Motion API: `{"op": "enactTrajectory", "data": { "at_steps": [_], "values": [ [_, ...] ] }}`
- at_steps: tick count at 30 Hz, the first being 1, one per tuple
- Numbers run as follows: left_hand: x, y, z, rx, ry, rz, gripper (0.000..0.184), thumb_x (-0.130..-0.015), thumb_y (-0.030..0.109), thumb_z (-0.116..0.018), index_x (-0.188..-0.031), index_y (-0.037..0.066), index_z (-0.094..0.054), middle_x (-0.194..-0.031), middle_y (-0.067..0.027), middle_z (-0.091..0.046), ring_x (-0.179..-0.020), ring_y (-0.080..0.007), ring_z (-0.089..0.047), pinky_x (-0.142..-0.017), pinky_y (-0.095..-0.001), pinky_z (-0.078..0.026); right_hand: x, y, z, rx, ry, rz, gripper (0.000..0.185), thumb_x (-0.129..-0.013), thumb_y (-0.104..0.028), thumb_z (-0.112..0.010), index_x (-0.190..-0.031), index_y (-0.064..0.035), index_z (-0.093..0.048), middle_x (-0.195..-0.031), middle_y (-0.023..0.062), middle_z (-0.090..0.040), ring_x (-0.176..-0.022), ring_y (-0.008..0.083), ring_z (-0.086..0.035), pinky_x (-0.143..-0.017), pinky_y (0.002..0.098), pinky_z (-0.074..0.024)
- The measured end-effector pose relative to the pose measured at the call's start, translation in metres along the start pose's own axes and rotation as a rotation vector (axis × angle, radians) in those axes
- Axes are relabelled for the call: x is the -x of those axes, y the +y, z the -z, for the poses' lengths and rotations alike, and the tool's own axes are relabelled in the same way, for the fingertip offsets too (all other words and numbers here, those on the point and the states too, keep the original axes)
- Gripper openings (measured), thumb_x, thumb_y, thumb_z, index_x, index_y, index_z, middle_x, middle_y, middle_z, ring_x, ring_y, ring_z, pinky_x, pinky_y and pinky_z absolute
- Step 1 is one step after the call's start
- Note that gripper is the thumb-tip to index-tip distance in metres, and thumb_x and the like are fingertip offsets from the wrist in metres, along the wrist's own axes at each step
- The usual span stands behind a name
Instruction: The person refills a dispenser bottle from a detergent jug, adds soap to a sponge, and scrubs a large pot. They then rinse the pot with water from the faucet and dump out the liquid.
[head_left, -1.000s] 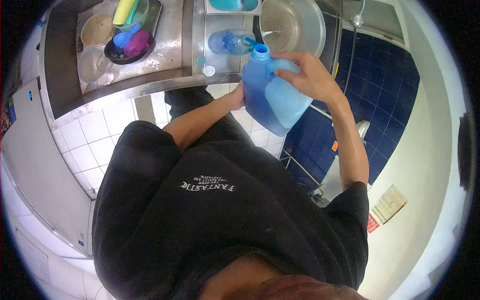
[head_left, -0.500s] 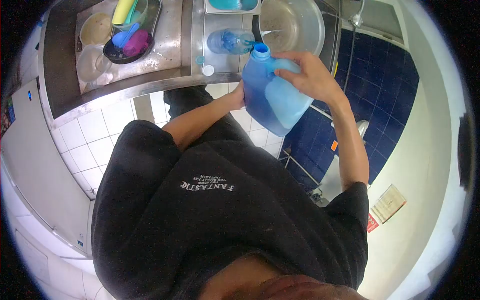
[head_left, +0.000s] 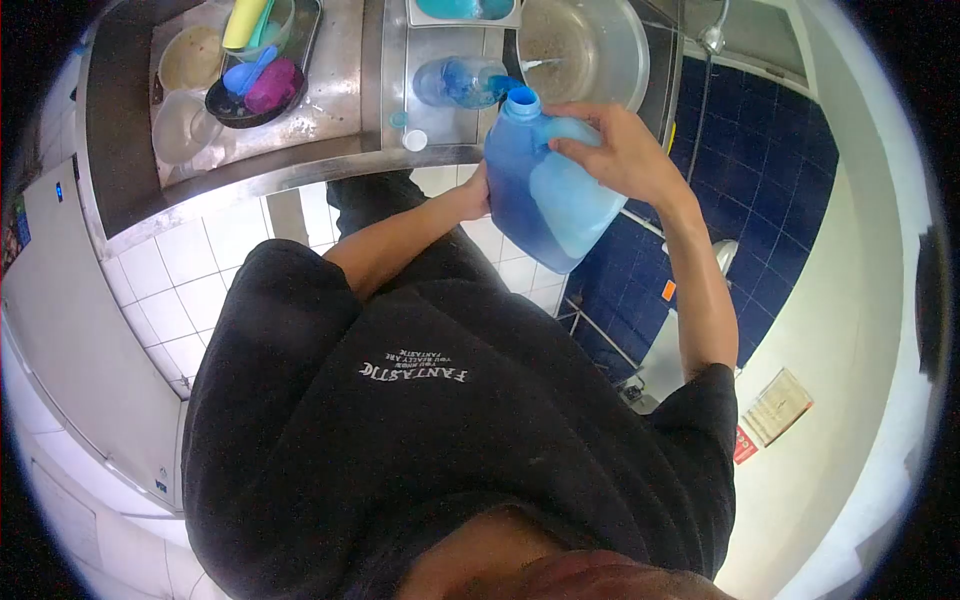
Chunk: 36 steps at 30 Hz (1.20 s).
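Observation:
A large translucent blue jug (head_left: 540, 190) is tilted over the counter edge, its uncapped mouth by a clear plastic bottle (head_left: 450, 82). Dark blue liquid (head_left: 503, 88) runs from the jug's mouth at the bottle's neck end, and blue liquid shows inside the bottle. My right hand (head_left: 625, 150) is closed around the jug's handle. Low on the jug's left side, my left hand (head_left: 476, 193) grips it, with most fingers hidden behind the jug. A white cap (head_left: 414, 140) and a small teal cap (head_left: 399, 119) lie on the counter.
A big translucent basin (head_left: 632, 60) stands right of the bottle, and a metal container (head_left: 465, 20) of teal liquid sits behind. In the sink (head_left: 335, 110) at left are bowls (head_left: 185, 130), a dark pan (head_left: 235, 115) and a purple item (head_left: 272, 85). A hose (head_left: 704, 110) hangs at right.
The dark blue stream between the jug's mouth and the bottle looks wider. Both hands and the jug have stayed nearly in place.

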<state>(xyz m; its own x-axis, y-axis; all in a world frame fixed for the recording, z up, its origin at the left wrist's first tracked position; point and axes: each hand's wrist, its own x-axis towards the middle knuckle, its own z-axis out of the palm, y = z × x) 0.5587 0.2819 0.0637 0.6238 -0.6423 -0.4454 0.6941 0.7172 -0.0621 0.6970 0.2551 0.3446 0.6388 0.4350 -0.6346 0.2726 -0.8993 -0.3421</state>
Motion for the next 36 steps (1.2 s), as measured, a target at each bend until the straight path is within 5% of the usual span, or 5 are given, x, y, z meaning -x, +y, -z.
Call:
{"op": "enactTrajectory", "data": {
  "at_steps": [33,36],
  "values": [
    [-0.026,-0.013,0.026,0.036,0.001,0.016,0.065,-0.105,0.065,-0.047,-0.147,0.016,-0.058,-0.149,-0.0071,-0.062,-0.134,-0.0257,-0.060,-0.117,-0.0495,-0.045,-0.005,-0.002,0.004,0.045,-0.040,-0.031,0.045,-0.089,-0.024,-0.078,-0.131,-0.0080,-0.074,-0.114,0.0254,-0.077,-0.105,0.0387,-0.076,-0.095,0.0435,-0.0566],
    [-0.027,-0.015,0.027,-0.091,-0.052,-0.004,0.092,-0.099,0.083,-0.032,-0.159,0.015,-0.046,-0.162,-0.0089,-0.050,-0.147,-0.0261,-0.049,-0.123,-0.0492,-0.038,-0.005,-0.001,0.003,0.046,-0.029,-0.011,0.045,-0.089,-0.025,-0.078,-0.131,-0.0089,-0.074,-0.113,0.0256,-0.076,-0.104,0.0389,-0.076,-0.094,0.0439,-0.0568]
  ]
}}
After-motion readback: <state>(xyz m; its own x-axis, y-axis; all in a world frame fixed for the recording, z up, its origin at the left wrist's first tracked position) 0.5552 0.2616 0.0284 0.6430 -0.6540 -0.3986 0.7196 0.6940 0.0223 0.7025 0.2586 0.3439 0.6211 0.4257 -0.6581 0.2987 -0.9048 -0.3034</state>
